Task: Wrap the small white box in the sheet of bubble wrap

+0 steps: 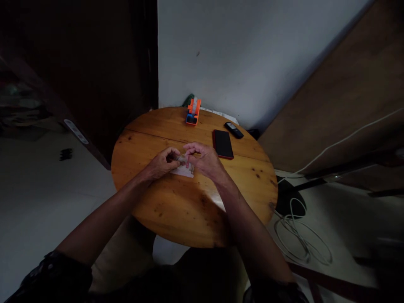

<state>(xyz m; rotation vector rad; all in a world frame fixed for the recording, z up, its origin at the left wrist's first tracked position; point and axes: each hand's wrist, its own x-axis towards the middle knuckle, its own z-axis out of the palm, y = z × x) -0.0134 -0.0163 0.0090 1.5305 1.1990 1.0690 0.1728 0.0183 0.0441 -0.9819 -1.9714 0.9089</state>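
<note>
Above the middle of the round wooden table (176,202), my left hand (162,163) and my right hand (205,160) meet over a small pale slip of paper (184,171) with a reddish printed mark. The left fingers are curled in a pinch at the slip's upper left side. From the right, my thumb and fingers close over its upper right part. A small shiny, see-through bit shows between the fingertips, too blurred to name. The fingers hide the top of the slip; its lower edge lies at or just over the wood.
An orange and blue tape dispenser (193,112) stands at the table's back edge. A dark phone or tablet with a red rim (223,144) and a black keypad handset (234,130) lie right of my hands. Coiled white cable (296,235) rests on the floor at right.
</note>
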